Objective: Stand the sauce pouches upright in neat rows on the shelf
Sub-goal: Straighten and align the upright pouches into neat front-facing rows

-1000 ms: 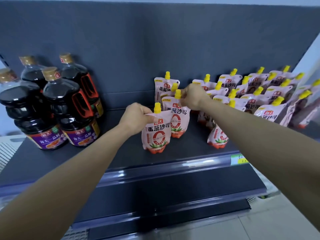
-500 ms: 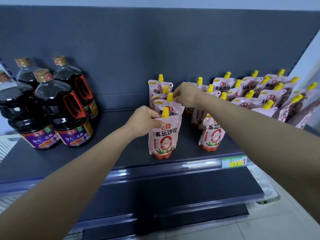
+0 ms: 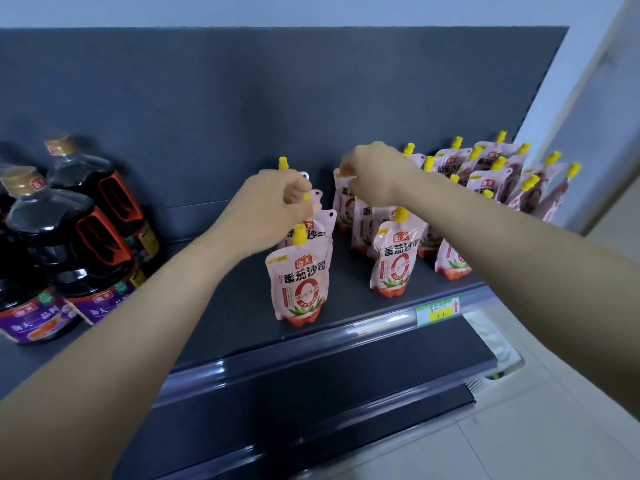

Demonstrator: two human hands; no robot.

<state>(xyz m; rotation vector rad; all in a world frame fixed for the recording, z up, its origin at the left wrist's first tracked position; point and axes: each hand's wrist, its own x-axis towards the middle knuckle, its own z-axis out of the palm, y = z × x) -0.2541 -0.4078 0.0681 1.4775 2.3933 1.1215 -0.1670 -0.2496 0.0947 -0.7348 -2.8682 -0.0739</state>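
Note:
Pink-and-white sauce pouches with yellow caps stand on the dark shelf. The front pouch of the left column stands upright with nothing touching it. My left hand is just behind it, fingers curled round the yellow cap of the second pouch. A third pouch shows only its cap behind that hand. My right hand pinches the top edge of a pouch at the back of the neighbouring column, whose front pouch stands upright.
Large dark soy sauce bottles crowd the shelf's left end. A loose cluster of more pouches fills the right end, some leaning. A price tag sits on the front rail. A lower shelf juts out below.
My left hand let go of the front pouch and moved back to the cap of the pouch behind it. My right hand shifted right to the neighbouring column's back pouch.

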